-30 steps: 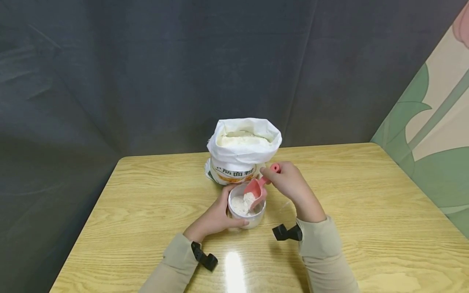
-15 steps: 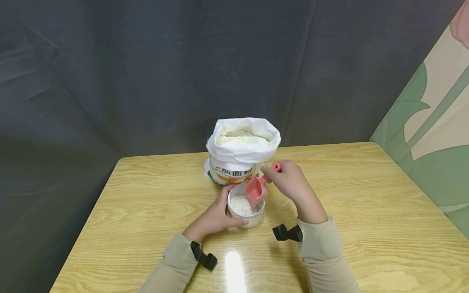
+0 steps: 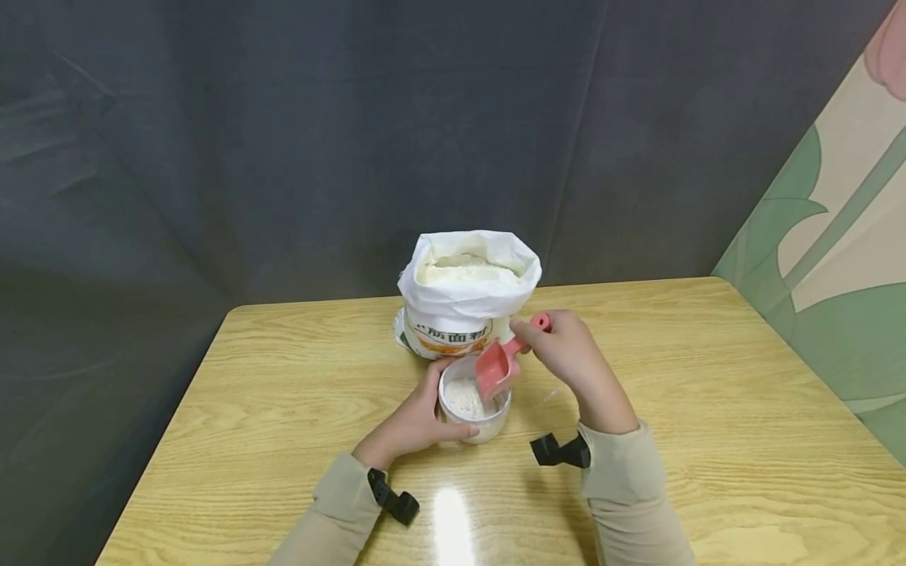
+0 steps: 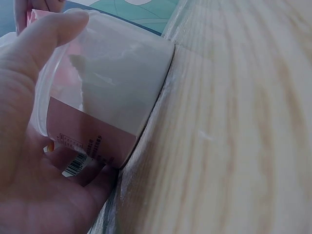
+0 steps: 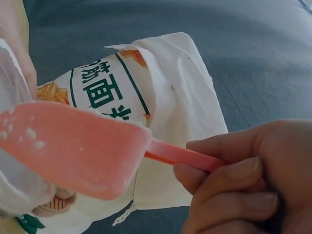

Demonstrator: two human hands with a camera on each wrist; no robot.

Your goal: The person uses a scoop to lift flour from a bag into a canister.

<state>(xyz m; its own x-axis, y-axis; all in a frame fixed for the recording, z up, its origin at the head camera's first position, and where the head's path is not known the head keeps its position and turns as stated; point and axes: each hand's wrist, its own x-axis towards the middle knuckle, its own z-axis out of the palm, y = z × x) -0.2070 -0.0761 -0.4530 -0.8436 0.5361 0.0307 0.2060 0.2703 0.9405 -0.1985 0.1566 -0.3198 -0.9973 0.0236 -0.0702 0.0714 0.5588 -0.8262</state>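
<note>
A clear plastic jar point(image 3: 488, 429) with white flour point(image 3: 463, 399) inside stands on the table, and my left hand point(image 3: 418, 417) grips it round its left side. In the left wrist view the jar point(image 4: 117, 73) carries a brownish label. My right hand point(image 3: 566, 350) holds a pink scoop point(image 3: 495, 368) by its handle, tilted with its tip down in the jar's mouth. Bits of flour cling to the scoop point(image 5: 73, 146) in the right wrist view. Just behind the jar is an open white flour bag point(image 3: 467, 303), with flour showing inside its mouth.
The wooden table point(image 3: 283, 369) carries the jar and the bag. A dark curtain point(image 3: 318, 157) hangs behind its back edge. At the right is a panel point(image 3: 835, 251) with a plant pattern. Black wrist mounts point(image 3: 559, 450) stick out from both sleeves.
The heap of flour on the scoop has dropped into the jar, leaving the scoop nearly bare. My right hand has shifted slightly right; my left hand keeps its hold on the jar.
</note>
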